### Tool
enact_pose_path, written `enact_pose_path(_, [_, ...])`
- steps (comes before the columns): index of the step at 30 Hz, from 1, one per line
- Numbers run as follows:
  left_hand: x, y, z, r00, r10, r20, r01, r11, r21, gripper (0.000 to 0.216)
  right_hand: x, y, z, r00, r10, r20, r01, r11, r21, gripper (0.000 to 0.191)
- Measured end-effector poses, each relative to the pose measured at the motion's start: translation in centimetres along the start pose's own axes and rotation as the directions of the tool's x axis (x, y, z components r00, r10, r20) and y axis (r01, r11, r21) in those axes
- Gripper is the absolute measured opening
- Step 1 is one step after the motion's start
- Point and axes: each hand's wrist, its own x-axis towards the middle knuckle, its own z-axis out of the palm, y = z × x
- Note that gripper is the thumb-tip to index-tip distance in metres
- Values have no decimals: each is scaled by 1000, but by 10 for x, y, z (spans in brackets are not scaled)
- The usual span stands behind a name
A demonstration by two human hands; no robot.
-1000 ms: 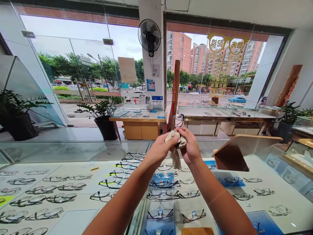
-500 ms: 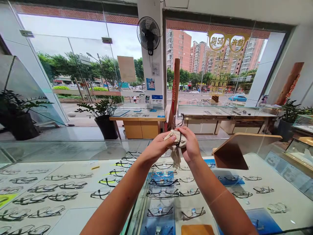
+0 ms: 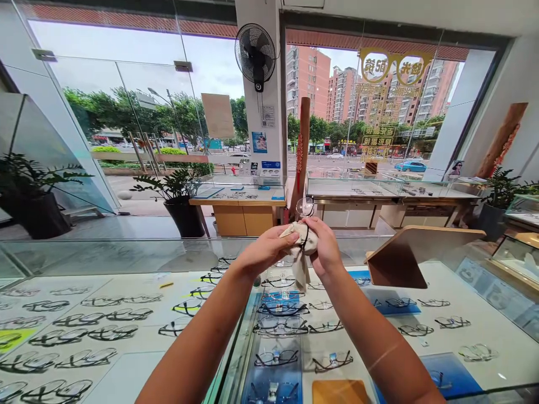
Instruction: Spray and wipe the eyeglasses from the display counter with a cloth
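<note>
A pale beige cloth (image 3: 300, 273) is bunched around part of a pair of eyeglasses (image 3: 305, 207), held up above the glass counter. One clear lens rises above the cloth, and a dark strip of the frame crosses in front of it. My left hand (image 3: 269, 247) is closed on the cloth from the left, thumb pressed on top. From the right, my right hand (image 3: 327, 248) pinches the eyeglasses, fingers against the cloth as well. The second lens is hidden within the cloth and fingers. A loose end of cloth hangs below the hands.
Beneath my arms is a glass display case (image 3: 126, 252) with several rows of spectacle frames (image 3: 275, 325). A brown tilted board (image 3: 398, 264) stands on it at right. Beyond are a wooden-fronted cabinet (image 3: 238, 220), a potted plant (image 3: 181, 213) and a wooden post (image 3: 303, 146).
The visible lens has turned and shifted slightly left, now facing me more. The cloth and my fingers have moved a little with it; both hands keep their hold.
</note>
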Motion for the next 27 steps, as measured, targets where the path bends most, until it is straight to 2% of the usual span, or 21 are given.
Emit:
enact_pose_path(2, [0,1,1,1000,20,-5,-19,999,26,47,-1,1,1,1000,9,19,-9,1000,4,21])
enact_pose_path(6, [8,-10,11,965,147,-215,-128,987,98,47,-4,6,2,998,-52,32,53,998,-20,24])
enact_pose_path(8, [10,-14,13,950,158,-271,-134,985,106,52,-3,7,2,997,-71,33,73,996,-45,25])
enact_pose_path(14, [7,-4,-4,969,37,-245,-20,997,70,61,-1,-1,-1,997,-74,38,77,994,-72,24])
enact_pose_path(20, [6,6,-22,955,107,-277,-96,994,53,61,0,-8,-3,987,-126,102,141,977,-163,14])
enact_pose_path(23, [4,8,-23,956,156,-249,-136,986,96,60,3,-5,-7,978,-162,128,190,947,-258,12])
enact_pose_path(27, [1,8,-18,958,191,-212,-167,978,126,58,3,1,-9,970,-147,193,206,920,-333,11])
